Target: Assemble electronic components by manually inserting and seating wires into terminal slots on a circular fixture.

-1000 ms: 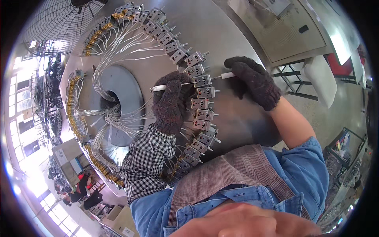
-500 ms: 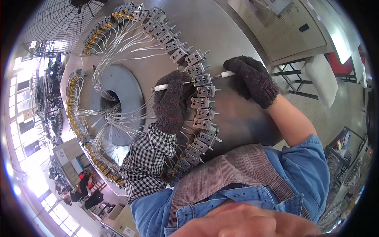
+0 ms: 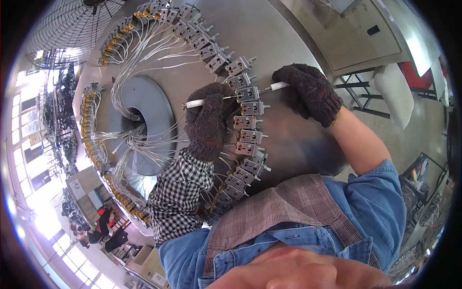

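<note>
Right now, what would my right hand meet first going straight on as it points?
Likely the grey metal box at the tip of its white-handled tool; depth there is unclear.

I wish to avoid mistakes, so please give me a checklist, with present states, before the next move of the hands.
1. Left hand grips its white-handled tool: ok.
2. Right hand grips the other white-handled tool: ok.
3. Both tools point at one metal box, from opposite sides: ok.
4. Tool tips properly seated: cannot tell, too small.
5. Gloves on both hands: ok.
6. White wires free of left hand: cannot tell.
</note>
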`<state>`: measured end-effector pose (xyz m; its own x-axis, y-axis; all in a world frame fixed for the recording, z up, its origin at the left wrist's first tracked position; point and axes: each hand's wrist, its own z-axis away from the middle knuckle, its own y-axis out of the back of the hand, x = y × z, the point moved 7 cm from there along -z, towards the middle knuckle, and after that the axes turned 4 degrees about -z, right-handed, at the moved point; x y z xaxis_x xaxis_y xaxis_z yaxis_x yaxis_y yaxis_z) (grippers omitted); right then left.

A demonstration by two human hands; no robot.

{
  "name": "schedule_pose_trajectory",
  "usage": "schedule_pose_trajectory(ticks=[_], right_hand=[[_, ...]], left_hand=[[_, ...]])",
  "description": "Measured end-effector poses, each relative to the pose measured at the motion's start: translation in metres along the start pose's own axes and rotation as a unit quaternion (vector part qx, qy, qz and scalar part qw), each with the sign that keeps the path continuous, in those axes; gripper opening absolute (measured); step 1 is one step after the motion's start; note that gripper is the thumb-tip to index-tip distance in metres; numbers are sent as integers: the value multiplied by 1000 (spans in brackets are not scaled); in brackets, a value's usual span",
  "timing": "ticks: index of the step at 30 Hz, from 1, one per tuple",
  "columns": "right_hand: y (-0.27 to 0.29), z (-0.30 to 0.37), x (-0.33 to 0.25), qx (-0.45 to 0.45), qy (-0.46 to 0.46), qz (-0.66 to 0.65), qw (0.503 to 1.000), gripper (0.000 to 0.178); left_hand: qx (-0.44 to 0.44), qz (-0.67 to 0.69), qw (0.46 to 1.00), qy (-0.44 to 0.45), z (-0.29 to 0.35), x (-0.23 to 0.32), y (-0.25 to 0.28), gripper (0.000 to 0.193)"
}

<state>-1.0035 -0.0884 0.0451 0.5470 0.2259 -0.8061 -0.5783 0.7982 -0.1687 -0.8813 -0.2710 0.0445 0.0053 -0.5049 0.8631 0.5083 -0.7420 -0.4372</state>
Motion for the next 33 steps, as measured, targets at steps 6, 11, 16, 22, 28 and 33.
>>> schedule_pose_trajectory(ticks=[6, 11, 16, 22, 28, 33], right_hand=[[0, -3, 5, -15, -15, -28, 999, 28], [0, 0, 8, -14, -15, -81, 996, 28], [-1, 1, 9, -43, 17, -96, 994, 33], [6, 5, 15, -34, 32, -137, 990, 33], [12, 38, 25, 45, 48, -139, 988, 34], [5, 41, 40, 39, 64, -159, 984, 33]], left_hand=[[3, 7, 1000, -9, 2, 2, -3, 21], [27, 4, 1000, -2, 4, 2, -1, 21], [6, 41, 999, -17, 5, 4, -1, 21], [-6, 51, 999, 3, 7, 5, -6, 21], [-3, 28, 999, -22, 21, 8, -6, 20], [-45, 21, 999, -11, 18, 4, -10, 20]])
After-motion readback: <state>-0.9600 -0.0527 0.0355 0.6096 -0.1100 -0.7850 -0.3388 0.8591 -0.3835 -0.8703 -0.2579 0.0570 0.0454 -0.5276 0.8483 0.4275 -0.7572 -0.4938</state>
